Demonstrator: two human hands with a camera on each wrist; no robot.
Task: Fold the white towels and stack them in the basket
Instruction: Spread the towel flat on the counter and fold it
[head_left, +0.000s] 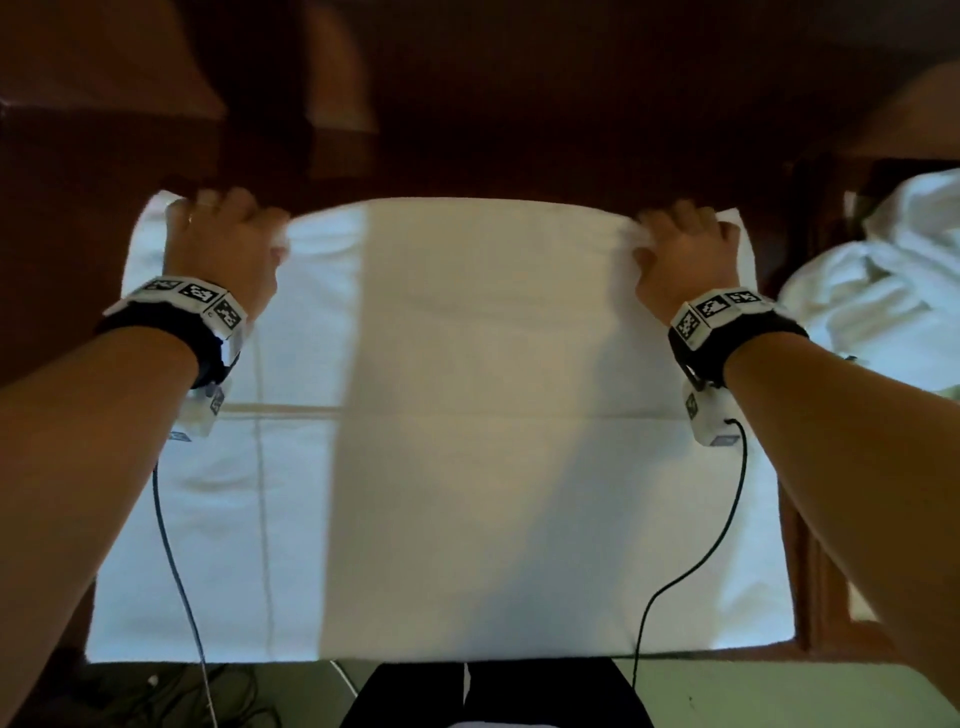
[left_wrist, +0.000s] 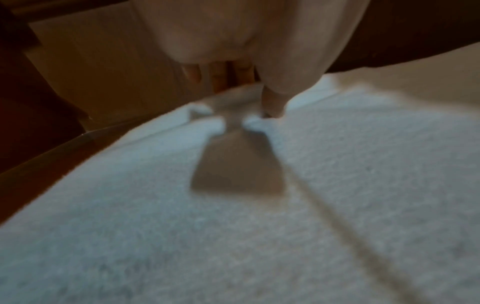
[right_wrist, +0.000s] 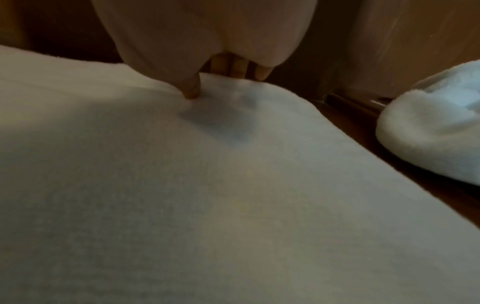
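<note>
Hands at far corners of flat white terry towel (head_left: 467, 415) on dark wooden table (head_left: 519, 156): left hand (head_left: 221, 244) and right hand (head_left: 680, 254) each pinch far edge; long axis runs toward person.

Dark wooden table (head_left: 571, 156) under it all; tangled black cables (head_left: 156, 696) lie on the floor below.

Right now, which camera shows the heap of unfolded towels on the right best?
The head view: the crumpled towel heap lies beside the spread towel. The right wrist view catches only its rounded edge; the left wrist view misses it.

Head view looks down from above; wrist views skim close over the same towel (head_left: 467, 415).
</note>
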